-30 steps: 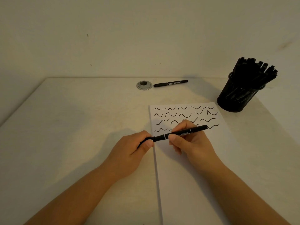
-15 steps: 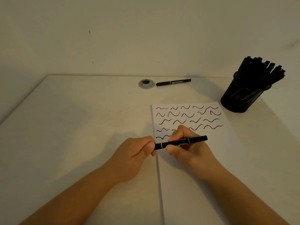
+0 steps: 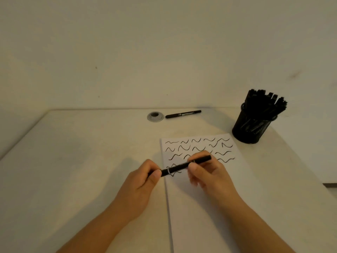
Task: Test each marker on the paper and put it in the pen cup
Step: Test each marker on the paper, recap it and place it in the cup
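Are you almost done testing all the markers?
Nearly, it looks like. The pen cup is already packed with markers, and the paper has rows of squiggles. Right now the left hand and right hand grip one marker by its ends over the paper. One spare marker lies at the back of the table, not yet picked up.

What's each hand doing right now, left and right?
Left hand: closed, pinching the left end of the marker.
Right hand: closed, gripping the same marker farther along its barrel.
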Demonstrator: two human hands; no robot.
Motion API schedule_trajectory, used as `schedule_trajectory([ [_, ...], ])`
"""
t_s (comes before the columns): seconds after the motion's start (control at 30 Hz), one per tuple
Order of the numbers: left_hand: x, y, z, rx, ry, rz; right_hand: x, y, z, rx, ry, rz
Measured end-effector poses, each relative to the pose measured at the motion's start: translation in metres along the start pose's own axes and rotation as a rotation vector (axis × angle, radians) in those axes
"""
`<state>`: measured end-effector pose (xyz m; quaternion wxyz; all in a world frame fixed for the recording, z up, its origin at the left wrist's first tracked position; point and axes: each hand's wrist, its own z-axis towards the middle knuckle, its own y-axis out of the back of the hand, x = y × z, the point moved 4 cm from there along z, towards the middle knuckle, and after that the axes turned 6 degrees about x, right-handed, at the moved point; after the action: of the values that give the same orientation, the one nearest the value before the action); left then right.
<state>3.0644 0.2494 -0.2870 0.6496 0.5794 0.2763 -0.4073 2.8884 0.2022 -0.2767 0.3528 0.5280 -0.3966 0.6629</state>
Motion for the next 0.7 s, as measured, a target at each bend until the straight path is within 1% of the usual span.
schedule_trajectory([
  [0.03,0.001,0.004,0.002,-0.022,0.029,0.004,0.003,0.006,0.000,-0.069,-0.001,0.006],
  [0.07,0.001,0.008,0.005,-0.033,0.050,0.017,0.008,0.011,0.001,-0.113,0.025,-0.063],
  [0.1,0.000,0.010,0.008,-0.030,0.061,0.039,0.014,0.013,0.002,-0.124,0.065,-0.204],
  [0.13,-0.002,0.011,0.012,-0.018,0.062,0.070,0.020,0.012,0.003,-0.106,0.125,-0.409],
  [0.17,-0.007,0.012,0.017,-0.004,0.052,0.111,0.028,0.008,0.004,-0.069,0.214,-0.670],
  [0.23,-0.020,0.012,0.028,0.016,0.005,0.213,0.037,-0.002,0.006,0.048,0.417,-1.169],
  [0.27,-0.029,0.012,0.035,0.024,-0.025,0.263,0.038,-0.006,0.006,0.099,0.482,-1.326],
  [0.3,-0.039,0.010,0.041,0.032,-0.054,0.310,0.037,-0.007,0.007,0.138,0.508,-1.415],
  [0.37,-0.058,0.005,0.052,0.052,-0.114,0.398,0.042,-0.005,0.009,0.123,0.526,-1.430],
  [0.43,-0.075,-0.002,0.062,0.050,-0.189,0.477,0.049,0.002,0.011,0.049,0.539,-1.387],
  [0.53,-0.091,-0.008,0.079,0.010,-0.270,0.483,0.058,0.023,0.018,-0.030,0.500,-1.361],
  [0.6,-0.096,-0.010,0.096,0.013,-0.284,0.437,0.066,0.040,0.023,-0.088,0.442,-1.324],
  [0.67,-0.092,-0.011,0.120,0.009,-0.251,0.415,0.075,0.061,0.029,-0.210,0.372,-1.230],
  [0.7,-0.085,-0.011,0.134,0.015,-0.209,0.439,0.079,0.073,0.033,-0.276,0.317,-1.163],
])
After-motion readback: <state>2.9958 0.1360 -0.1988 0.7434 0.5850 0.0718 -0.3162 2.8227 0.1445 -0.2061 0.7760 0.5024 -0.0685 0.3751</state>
